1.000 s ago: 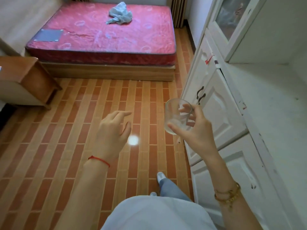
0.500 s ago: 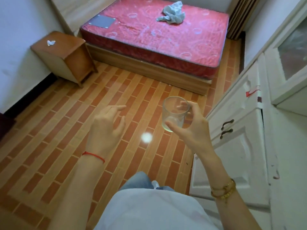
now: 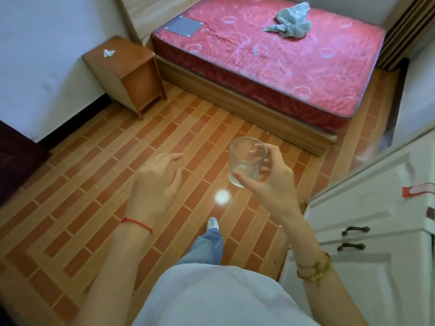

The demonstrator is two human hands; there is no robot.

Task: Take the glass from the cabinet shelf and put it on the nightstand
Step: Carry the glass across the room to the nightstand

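A clear, empty drinking glass (image 3: 246, 161) is held upright in my right hand (image 3: 273, 182), thumb at its base and fingers behind it, above the tiled floor. My left hand (image 3: 156, 182) hovers to the left of the glass with its fingers spread and nothing in it. The wooden nightstand (image 3: 124, 69) stands at the upper left against the wall, beside the bed, with a small crumpled white scrap (image 3: 108, 52) on its top. The white cabinet (image 3: 367, 222) is at the right edge, its doors with dark handles facing me.
A bed with a red mattress (image 3: 270, 50) fills the top of the view, a grey cloth (image 3: 290, 21) lying on it. Brick-patterned floor tiles (image 3: 94, 184) stretch between me and the nightstand. A dark object (image 3: 14, 161) sits at the left wall. My foot (image 3: 211, 223) is forward.
The view has turned left, away from the cabinet; the nightstand and bed have come further into view. My right hand keeps hold of the glass and the left hand stays spread beside it.
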